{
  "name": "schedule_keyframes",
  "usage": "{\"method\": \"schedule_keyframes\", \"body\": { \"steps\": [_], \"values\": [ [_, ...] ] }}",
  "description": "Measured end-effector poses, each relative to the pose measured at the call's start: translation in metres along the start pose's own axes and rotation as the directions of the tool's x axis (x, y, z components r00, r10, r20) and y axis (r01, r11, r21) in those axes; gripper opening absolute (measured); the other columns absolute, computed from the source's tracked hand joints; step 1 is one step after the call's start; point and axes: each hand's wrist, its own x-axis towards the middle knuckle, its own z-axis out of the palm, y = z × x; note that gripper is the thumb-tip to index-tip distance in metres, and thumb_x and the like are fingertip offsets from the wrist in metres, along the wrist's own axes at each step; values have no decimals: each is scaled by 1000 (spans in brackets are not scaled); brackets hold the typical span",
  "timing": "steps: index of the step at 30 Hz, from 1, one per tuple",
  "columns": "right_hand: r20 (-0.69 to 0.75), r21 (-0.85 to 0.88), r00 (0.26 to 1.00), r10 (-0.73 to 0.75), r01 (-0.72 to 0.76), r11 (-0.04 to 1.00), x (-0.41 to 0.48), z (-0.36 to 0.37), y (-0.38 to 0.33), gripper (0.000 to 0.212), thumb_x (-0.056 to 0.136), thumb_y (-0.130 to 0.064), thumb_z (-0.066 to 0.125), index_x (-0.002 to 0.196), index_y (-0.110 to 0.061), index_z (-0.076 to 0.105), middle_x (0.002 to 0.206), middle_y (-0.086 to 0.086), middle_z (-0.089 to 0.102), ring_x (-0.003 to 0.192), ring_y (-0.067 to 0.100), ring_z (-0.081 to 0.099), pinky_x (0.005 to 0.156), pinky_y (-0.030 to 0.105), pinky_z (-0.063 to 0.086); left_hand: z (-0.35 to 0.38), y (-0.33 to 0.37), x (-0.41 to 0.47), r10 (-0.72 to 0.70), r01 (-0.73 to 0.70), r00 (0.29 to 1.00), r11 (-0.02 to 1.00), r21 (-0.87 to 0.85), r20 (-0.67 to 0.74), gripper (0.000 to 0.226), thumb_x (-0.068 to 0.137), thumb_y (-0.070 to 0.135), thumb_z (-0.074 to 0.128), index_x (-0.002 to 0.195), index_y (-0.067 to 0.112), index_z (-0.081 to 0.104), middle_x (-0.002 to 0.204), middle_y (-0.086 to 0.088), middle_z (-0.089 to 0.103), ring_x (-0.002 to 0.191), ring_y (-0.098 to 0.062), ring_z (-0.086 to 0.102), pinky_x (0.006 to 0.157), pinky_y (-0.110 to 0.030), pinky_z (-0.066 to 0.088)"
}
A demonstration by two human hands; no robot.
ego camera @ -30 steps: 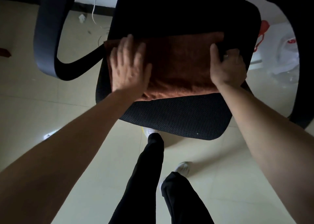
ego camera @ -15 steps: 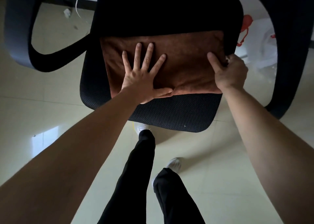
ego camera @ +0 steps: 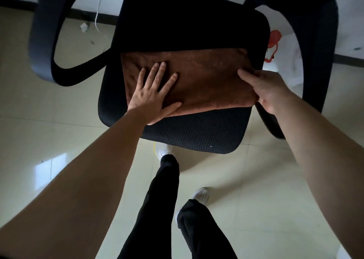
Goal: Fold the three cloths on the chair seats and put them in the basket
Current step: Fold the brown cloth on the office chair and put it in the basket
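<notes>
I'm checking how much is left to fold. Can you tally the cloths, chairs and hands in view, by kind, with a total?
Cloths: 1, the brown cloth lying on the seat
Chairs: 1, the black chair
Hands: 2, the left hand flat on the cloth, the right hand gripping its right edge
Total: 4

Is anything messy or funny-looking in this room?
A little. A crumpled white scrap lies on the floor beside a dangling white cable, like litter. The brown cloth sits flat on the chair seat, so nothing looks wrong there.
</notes>
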Motion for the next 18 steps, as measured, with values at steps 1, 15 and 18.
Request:
{"method": "schedule_keyframes", "body": {
  "steps": [1,15,18],
  "values": [
    [-5,-29,1000,-16,16,999,-2,1,-3,24,77,-38,84,86,-20,72,102,2,75,99,21,72,92,39,57,2,-9,-10,-2,2,1000,1000,13,0,79,93,72,21,156,28,1,163,-17,-3,151,-33,0,120,-57,7],
    [85,-529,858,-507,470,707,-72,133,-73,25,79,-40,65,88,-17,70,84,-4,72,83,19,69,73,29,53,-57,-43,-53,-670,456,522,-305,-836,529,50,98,56,32,116,21,63,115,-2,65,111,-22,59,98,-38,46],
    [176,-594,832,-527,517,617,-83,192,-59,25,84,-38,60,97,-18,68,99,2,72,98,27,67,76,32,50,-57,-55,-51,-600,431,554,-387,-816,577,53,103,49,26,136,16,49,121,-4,61,114,-19,56,93,-38,44]
  ]
}}
